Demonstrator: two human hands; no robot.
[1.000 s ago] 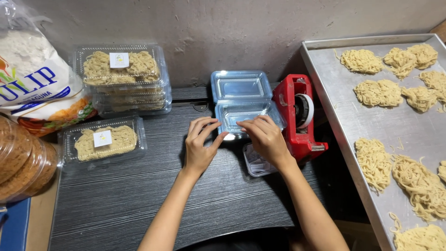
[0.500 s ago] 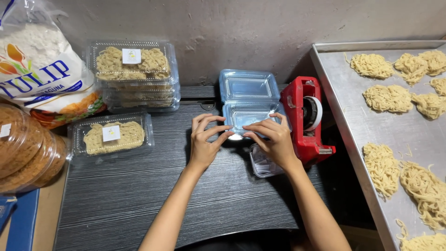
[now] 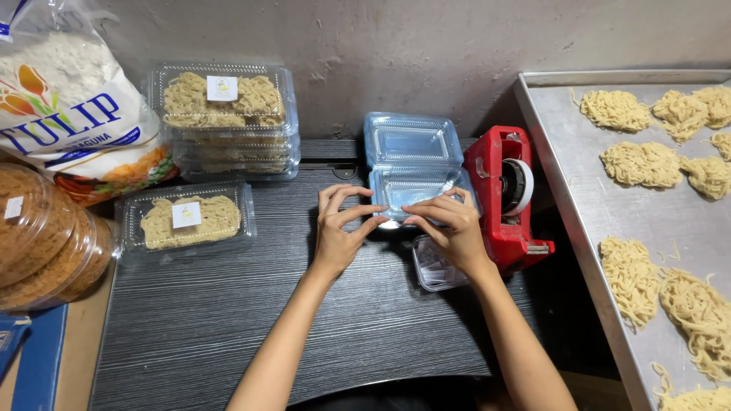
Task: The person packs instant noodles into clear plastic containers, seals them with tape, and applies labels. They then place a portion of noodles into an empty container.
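Head view: my left hand (image 3: 337, 228) and right hand (image 3: 449, 226) pinch the front edge of an open, empty clear clamshell box (image 3: 415, 164) on the dark wood-grain counter (image 3: 228, 320), against a rough grey wall (image 3: 426, 46). A red tape dispenser (image 3: 509, 194) sits just beside it; a metal tray (image 3: 579, 198) of noodle nests stands on my right.
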